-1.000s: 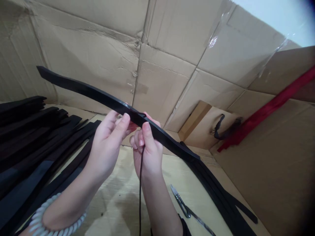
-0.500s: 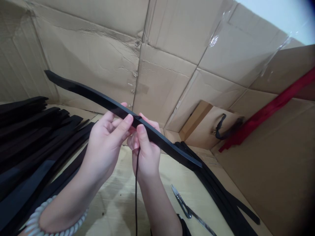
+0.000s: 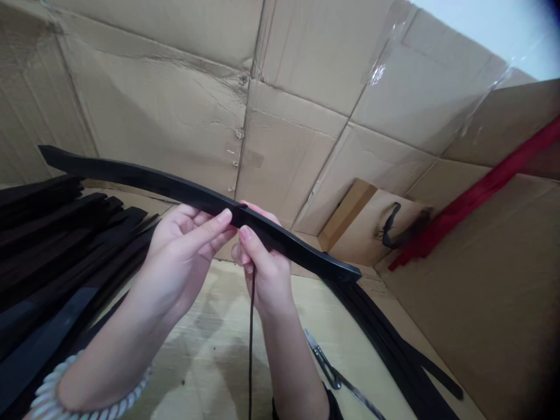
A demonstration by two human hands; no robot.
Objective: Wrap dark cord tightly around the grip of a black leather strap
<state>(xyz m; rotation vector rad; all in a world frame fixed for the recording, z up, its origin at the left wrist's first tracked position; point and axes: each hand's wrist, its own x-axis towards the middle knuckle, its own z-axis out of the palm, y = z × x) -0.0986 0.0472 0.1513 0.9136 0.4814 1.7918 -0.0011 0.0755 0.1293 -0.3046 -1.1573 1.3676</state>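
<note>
Both my hands hold a long, slightly curved black strip (image 3: 131, 179), perhaps rubber or plastic, which runs almost level across the view. My left hand (image 3: 184, 251) pinches it from the left, fingers on its near edge. My right hand (image 3: 262, 262) grips it just beside the left, and a thin black cord (image 3: 251, 332) hangs down from that hand. Where the cord joins the strip is hidden by my fingers. A white coiled bracelet (image 3: 87, 385) circles my left wrist. Small steel thread snips (image 3: 322, 360) lie below my right hand, untouched.
A pile of similar black strips (image 3: 56, 245) lies at the left, and more black strips (image 3: 389, 344) lie at the lower right. The pale work surface (image 3: 205, 373) is backed by creased cardboard walls (image 3: 175, 105). A red strip (image 3: 476, 198) leans at the right.
The strip's far end has swung left and down, bringing the strip nearly level. My hands have rotated with it, and the cord still hangs from my right hand.
</note>
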